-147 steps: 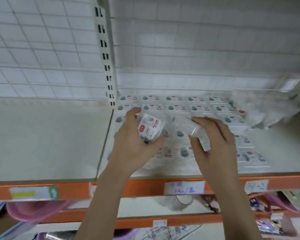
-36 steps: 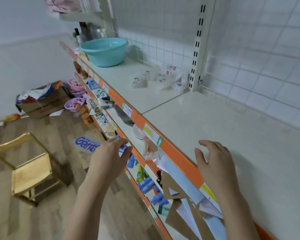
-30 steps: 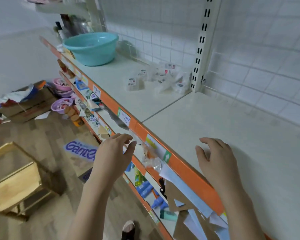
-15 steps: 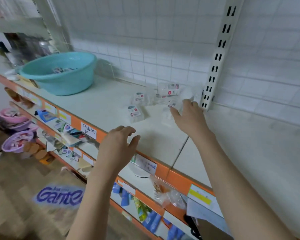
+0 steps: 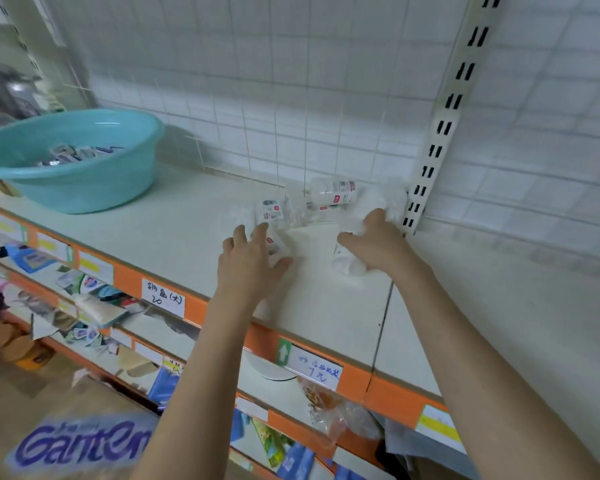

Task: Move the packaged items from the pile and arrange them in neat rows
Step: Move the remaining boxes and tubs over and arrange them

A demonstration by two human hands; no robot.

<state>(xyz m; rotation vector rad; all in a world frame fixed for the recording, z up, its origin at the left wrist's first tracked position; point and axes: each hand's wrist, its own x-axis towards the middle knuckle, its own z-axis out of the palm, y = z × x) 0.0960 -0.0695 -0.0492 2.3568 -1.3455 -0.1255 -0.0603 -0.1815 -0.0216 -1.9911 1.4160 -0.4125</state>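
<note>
Head camera, looking down along a white shelf [image 5: 174,233] with an orange front edge: far to the left of both hands, a teal basin [image 5: 66,161] sits on the shelf and holds a few small packets, too blurred to make out. Below the left forearm, a handwritten price label [image 5: 163,297] is stuck to the orange edge, and lower shelves crowded with mixed goods run beneath it.

The left hand [image 5: 248,261] reaches over the shelf with fingers spread and thumb held out to its right. Its fingertips lie over a small clear packaged item [image 5: 274,242] with a red mark. Whether they touch it cannot be told through the blur.

Just beyond the left hand's fingertips and between the two hands lies the pile of packaged items [image 5: 312,202], loose and unsorted, against the white wire-grid back panel. One packet [image 5: 333,192] with a barcode and red label rests highest, at the back.

The right hand [image 5: 374,239] is to the right of the pile, its fingers curled down around a crumpled clear package [image 5: 349,263] that sticks out beneath the palm, toward the camera. The package rests on the shelf.

Just beyond the right hand stands a slotted white upright [image 5: 444,133]. Below the right forearm, a second handwritten label [image 5: 314,370] marks the orange edge.
</note>
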